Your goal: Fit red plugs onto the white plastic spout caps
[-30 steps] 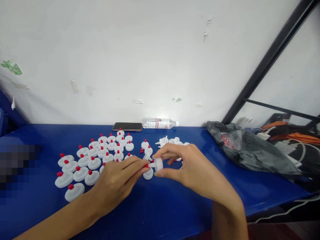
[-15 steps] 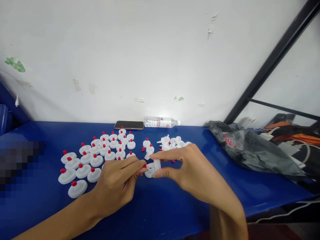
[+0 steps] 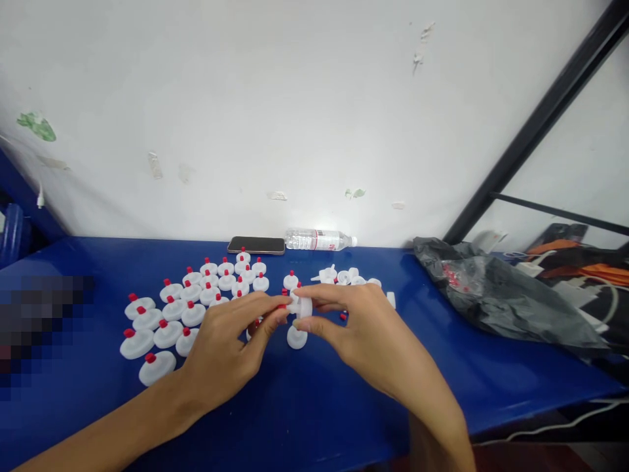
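"Fingers (image 3: 265, 303) first. What are they doing?"

"On the left hand (image 3: 223, 341), the thumb and pointer pinch a little red tip (image 3: 282, 307). On the right hand (image 3: 366, 324), the thumb and pointer squeeze the rim of a white cap (image 3: 305, 307)."

"Where is that cap?"

"Between the two hands, turned on its side, with its thin spout toward the left hand. It looks held up over the blue table (image 3: 314, 406)."

"So which step is this?"

"I think the red tip is being put on the spout. The fingers hide the join, so I can't tell if it's on tight."

"What does the next move need?"

"The right hand should hold the cap very still. The left should push or twist straight, so the tip doesn't go on crooked."

"What's past the hands?"

"On the left, lots of white caps with red tops (image 3: 157, 368) sit on the table. Behind the right hand is a little pile of white parts (image 3: 344, 278), and over to the right lies a gray bag (image 3: 496, 288)."

"And at the back?"

"A dark phone (image 3: 256, 245) and a clear bottle (image 3: 319, 239) lie by the white wall (image 3: 246, 98)."
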A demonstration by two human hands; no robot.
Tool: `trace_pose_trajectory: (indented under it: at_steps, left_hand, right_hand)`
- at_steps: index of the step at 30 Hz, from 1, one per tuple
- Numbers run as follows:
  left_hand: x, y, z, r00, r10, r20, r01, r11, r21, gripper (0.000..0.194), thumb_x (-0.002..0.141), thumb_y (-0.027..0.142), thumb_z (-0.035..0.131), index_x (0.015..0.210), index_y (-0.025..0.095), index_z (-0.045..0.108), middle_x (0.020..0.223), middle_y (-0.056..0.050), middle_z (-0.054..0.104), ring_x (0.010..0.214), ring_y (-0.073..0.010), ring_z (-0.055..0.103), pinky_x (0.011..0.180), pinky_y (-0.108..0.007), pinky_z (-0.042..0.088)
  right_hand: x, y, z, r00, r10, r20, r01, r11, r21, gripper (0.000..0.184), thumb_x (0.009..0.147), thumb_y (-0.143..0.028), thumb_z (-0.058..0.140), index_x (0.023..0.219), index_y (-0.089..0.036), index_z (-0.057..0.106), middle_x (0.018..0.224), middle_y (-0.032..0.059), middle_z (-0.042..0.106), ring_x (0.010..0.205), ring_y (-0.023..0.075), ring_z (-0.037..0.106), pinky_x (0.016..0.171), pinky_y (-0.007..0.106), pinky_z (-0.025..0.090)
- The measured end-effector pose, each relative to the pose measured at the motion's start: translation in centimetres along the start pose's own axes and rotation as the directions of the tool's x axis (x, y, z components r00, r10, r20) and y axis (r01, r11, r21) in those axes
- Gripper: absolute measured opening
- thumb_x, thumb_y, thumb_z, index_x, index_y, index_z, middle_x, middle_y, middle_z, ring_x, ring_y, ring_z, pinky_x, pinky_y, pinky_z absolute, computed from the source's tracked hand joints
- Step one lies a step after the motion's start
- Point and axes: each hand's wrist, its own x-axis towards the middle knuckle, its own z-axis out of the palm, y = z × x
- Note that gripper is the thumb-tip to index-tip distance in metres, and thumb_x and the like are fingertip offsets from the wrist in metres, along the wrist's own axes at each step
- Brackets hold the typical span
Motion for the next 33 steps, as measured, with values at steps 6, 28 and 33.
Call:
trace_pose_trajectory:
  at_steps: [6, 28, 33]
  left_hand:
    - [0.9, -0.4, -0.9, 0.989, -0.149, -0.013, 0.15, 0.988, 0.049, 0.01, 0.097, 0.029, 0.061, 0.098, 0.025, 0.071, 0.091, 0.002, 0.074, 0.07, -0.0127, 0.063, 0.062, -0.026, 0.051]
    - [-0.2, -2.1, 0.4, 0.959, -0.017, 0.283, -0.056, 0.967, 0.248, 0.02, 0.097, 0.022, 0.05, 0.103, 0.019, 0.069, 0.094, -0.007, 0.069, 0.096, -0.026, 0.058, 0.084, -0.044, 0.049]
    - [0.0, -1.5, 0.2, 0.968, 0.071, 0.242, -0.147, 0.938, 0.314, 0.021, 0.093, 0.017, 0.054, 0.11, 0.022, 0.066, 0.1, -0.006, 0.07, 0.094, -0.0257, 0.063, 0.099, -0.057, 0.039]
  right_hand:
    - [0.0, 0.3, -1.0, 0.994, 0.072, -0.081, -0.081, 0.99, -0.116, 0.034, 0.094, -0.046, 0.066, 0.124, -0.033, 0.074, 0.11, 0.0019, 0.079, 0.106, 0.0279, 0.072, 0.089, 0.038, 0.053]
    - [-1.1, 7.8, -4.7, 0.885, 0.461, 0.069, -0.41, 0.84, -0.355, 0.021, 0.08, -0.023, 0.075, 0.1, -0.023, 0.08, 0.091, 0.0038, 0.08, 0.079, 0.022, 0.073, 0.069, 0.029, 0.048]
    - [-0.8, 6.3, -4.0, 0.883, 0.466, 0.064, -0.412, 0.831, -0.373, 0.016, 0.081, -0.023, 0.075, 0.096, -0.024, 0.08, 0.09, 0.0046, 0.078, 0.08, 0.0221, 0.072, 0.064, 0.029, 0.046]
